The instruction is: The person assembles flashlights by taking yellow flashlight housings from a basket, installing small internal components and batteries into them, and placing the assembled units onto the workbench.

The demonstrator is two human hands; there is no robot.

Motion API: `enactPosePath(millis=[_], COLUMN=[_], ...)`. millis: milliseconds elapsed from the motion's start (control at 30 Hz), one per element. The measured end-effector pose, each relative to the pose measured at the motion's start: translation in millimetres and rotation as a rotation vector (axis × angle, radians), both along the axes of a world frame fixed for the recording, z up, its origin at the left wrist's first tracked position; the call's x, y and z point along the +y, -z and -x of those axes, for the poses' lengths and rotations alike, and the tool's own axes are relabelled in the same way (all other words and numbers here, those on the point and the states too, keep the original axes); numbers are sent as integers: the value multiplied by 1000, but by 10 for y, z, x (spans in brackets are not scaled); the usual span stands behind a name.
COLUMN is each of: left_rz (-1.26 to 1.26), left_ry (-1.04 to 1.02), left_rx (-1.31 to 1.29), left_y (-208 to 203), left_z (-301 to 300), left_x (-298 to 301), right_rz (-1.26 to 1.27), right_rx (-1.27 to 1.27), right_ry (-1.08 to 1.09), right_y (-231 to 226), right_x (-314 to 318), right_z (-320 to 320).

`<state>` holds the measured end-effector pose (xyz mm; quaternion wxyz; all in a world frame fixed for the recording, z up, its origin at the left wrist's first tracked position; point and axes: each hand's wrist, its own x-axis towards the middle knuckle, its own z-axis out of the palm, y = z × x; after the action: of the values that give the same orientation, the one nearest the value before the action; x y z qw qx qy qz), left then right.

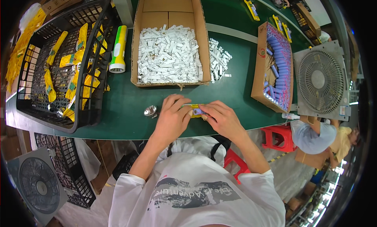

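One green tabletop: spreads out before you.
Black crate: at your left, with yellow packets inside.
Cardboard box: straight ahead, heaped with small white parts.
Smaller carton: at your right, packed with purple cylinders.
Your left hand: grasping the yellow piece's left side.
Your right hand: gripping its right side.
Yellow piece: between your hands, something purple showing on it.
Silver reflector: just beside your left hand.
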<state>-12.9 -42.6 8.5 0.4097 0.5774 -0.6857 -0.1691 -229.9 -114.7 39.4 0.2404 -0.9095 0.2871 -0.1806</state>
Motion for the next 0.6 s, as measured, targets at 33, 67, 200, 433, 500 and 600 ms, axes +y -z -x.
enactPosePath(millis=[33, 67, 200, 433, 500, 600], left_rz=[-30, -34, -10, 115, 134, 144], left_ry=[26, 25, 59, 127, 148, 212], left_rx=[-5, -5, 57, 59, 79, 113], left_y=[-30, 2, 108, 213, 156, 126], left_z=[-45, -58, -120, -233, -223, -240], left_x=[25, 49, 85, 12, -21, -71], right_rz=[-4, 24, 108, 245, 291, 330], right_rx=[0, 16, 68, 85, 148, 218], right_ry=[-1, 10, 47, -1, -26, -52], right_y=[-3, -18, 39, 165, 57, 24], right_x=[17, 45, 126, 28, 6, 13], right_z=[-17, -39, -69, -87, -56, -16])
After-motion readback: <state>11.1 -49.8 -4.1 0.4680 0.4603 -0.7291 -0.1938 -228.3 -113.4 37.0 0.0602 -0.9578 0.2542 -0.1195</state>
